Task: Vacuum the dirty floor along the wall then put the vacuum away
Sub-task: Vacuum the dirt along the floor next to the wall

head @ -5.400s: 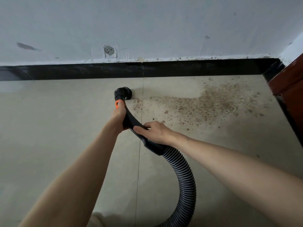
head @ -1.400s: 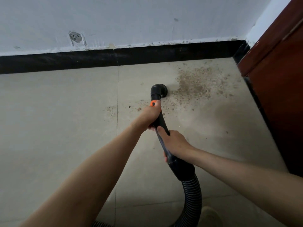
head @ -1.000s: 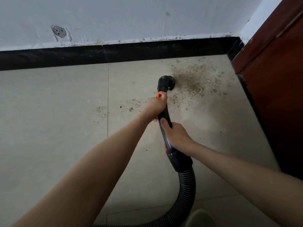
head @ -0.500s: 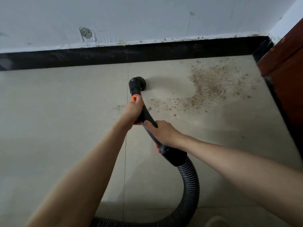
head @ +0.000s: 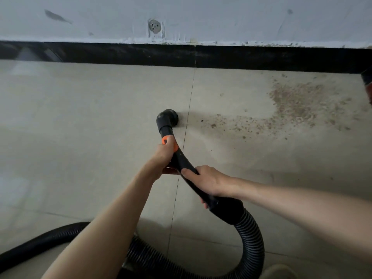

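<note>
The dirt [head: 298,105] lies to the right of the nozzle [head: 167,119], while the left hand [head: 164,154] and right hand [head: 207,181] both grip the wand [head: 182,158].

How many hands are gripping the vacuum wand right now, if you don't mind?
2: the left hand near the orange collar, the right hand lower, near the ribbed hose.

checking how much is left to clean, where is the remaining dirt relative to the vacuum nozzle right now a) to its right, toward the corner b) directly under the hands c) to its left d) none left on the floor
a: the brown dirt patch lies to the right of the nozzle, spreading toward the right edge of the view near the black baseboard, while the floor to the nozzle's left looks clean.
</note>
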Available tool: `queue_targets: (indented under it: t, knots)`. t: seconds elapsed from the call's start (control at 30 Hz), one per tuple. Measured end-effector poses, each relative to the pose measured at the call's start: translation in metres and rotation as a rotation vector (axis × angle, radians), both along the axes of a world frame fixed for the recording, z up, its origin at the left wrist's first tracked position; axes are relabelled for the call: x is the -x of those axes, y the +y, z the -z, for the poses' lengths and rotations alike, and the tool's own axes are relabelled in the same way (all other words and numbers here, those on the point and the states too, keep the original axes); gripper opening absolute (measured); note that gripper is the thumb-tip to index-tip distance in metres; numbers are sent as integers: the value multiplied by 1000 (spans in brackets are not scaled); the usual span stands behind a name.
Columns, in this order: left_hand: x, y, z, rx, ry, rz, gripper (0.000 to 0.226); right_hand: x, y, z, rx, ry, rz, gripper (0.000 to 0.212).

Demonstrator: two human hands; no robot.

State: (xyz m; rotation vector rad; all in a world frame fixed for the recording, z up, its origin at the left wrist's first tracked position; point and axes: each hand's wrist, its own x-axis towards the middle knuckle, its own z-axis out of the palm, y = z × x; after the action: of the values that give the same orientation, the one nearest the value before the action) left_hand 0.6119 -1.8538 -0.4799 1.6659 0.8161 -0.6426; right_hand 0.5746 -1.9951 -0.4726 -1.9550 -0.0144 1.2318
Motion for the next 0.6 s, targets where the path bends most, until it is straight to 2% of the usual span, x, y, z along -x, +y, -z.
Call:
queue_targets:
  t: [0.13,0.27,0.5,0.6]
  knots:
    - [11,-4,-3,23,29,73,35,13,4,-3,-101,65,167,43]
    - [19,-17,-3,16,25,111,34,21,2,-6,-100,75,240,42]
    - [-17,-15,-4,27,-19,179,50,-8,1,-2,18,-208,240,40]
    - [-31,-13,-9,87,-13,160,52,-22,0,-4,24,-233,249,38]
